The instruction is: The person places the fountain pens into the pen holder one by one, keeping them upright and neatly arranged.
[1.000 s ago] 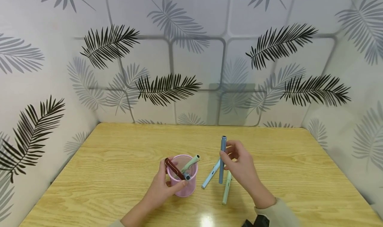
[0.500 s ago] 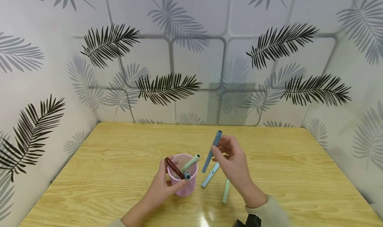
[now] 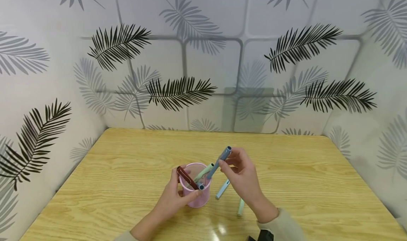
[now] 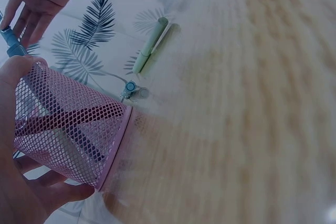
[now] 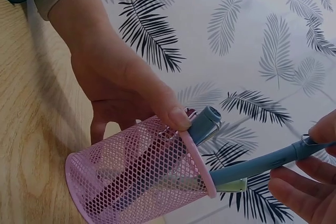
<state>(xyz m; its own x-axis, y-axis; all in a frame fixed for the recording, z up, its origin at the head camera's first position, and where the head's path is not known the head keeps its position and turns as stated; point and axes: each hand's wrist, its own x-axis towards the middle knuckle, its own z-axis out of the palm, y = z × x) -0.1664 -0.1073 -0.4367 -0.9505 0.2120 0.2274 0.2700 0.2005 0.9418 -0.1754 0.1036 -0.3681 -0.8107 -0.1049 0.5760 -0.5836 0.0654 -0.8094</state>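
Observation:
My left hand (image 3: 173, 198) grips a pink mesh pen cup (image 3: 198, 199), thumb at the near rim and fingers round the far side. Inside lean a dark red pen (image 3: 187, 177), a pale green pen (image 3: 203, 173) and a grey-blue pen (image 5: 205, 125). In my right hand (image 3: 245, 179), thumb and fingers pinch another blue pen (image 3: 224, 157). It slants down to the left, its lower end at the cup's right rim in the right wrist view, beside the green pen. The right hand partly hides a light blue pen (image 3: 222, 189) on the table.
To the right of the cup, a light green pen (image 3: 240, 207) lies on the wooden table (image 3: 133, 156), partly behind the right wrist in the head view. A wall (image 3: 206, 71) with a leaf pattern stands behind the table.
My right hand has carried the blue pen leftward to the cup, tilting it from upright to slanted. The left hand keeps its grip on the cup in the same place.

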